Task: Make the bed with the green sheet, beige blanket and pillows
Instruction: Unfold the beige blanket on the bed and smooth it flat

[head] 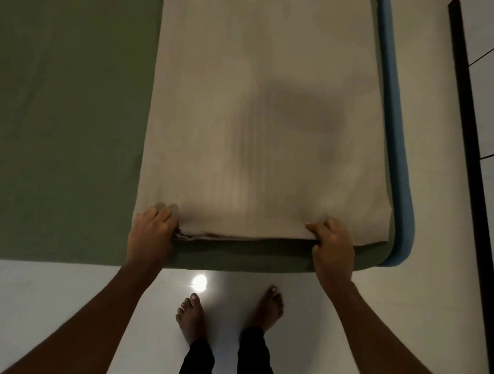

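Across the bed's right half: beige blanket [262, 112] lies flat, its near edge just short of the bed's edge.
Under it: green sheet [59, 106] – bare on the left.
Left hand [151, 231]: fingers curled, gripping the blanket's near left corner.
Right hand [332, 246]: fingers curled round the near right corner.
Bed's right side: blue edging [397, 141].
Below: white floor [44, 302] – bare feet [192, 318].
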